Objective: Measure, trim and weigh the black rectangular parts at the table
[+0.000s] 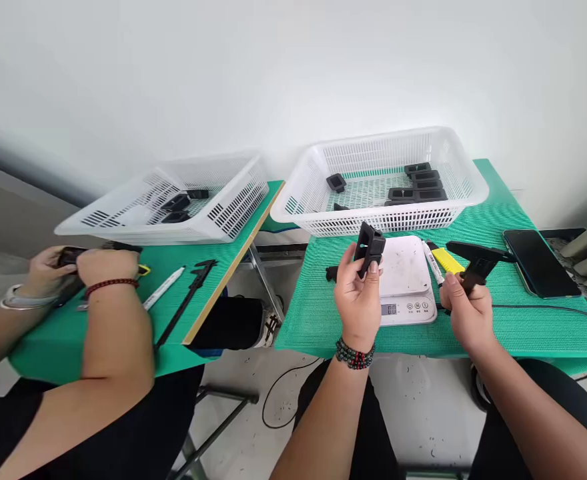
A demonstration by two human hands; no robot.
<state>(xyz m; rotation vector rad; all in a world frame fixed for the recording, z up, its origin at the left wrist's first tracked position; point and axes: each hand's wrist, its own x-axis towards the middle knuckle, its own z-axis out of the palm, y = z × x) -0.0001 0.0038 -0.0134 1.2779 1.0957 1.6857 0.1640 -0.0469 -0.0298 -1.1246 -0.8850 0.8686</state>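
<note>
- Currently the left hand (357, 297) has its grip closed on a small black plastic frame piece (369, 248), held up off the counter (523, 333), just in front of the white scale (404, 280).
- Right hand (468, 313) grip is closed around the handle of a black caliper (476, 260), jaws pointing left over the yellow cutter (447, 260) and white marker (432, 261).
- Frame piece looks light, stiff, moulded, hollow in the middle; probably matte, not slippery. Likely not fragile, though thin walls could flex if squeezed hard.
- Best hold, by my judgement: pinch across the outer side walls, as the fingertips do now, leaving the open faces free for the caliper.
- Caliper looks rigid and light; hold at the body, thumb near the slider.
- Edges: front counter edge lies just under both wrists; a dropped part could fall to the floor. White basket (381, 183) with more black pieces sits right behind the scale, rim close to the held piece.
- Phone (541, 261) lies at right, cable runs along the mat near the right hand, possible snag.
- Open room: bare green mat left of the scale and at front right.
- Co-worker's hands (91, 270) work at a separate counter on the left, well apart, with a second basket (173, 200).
</note>
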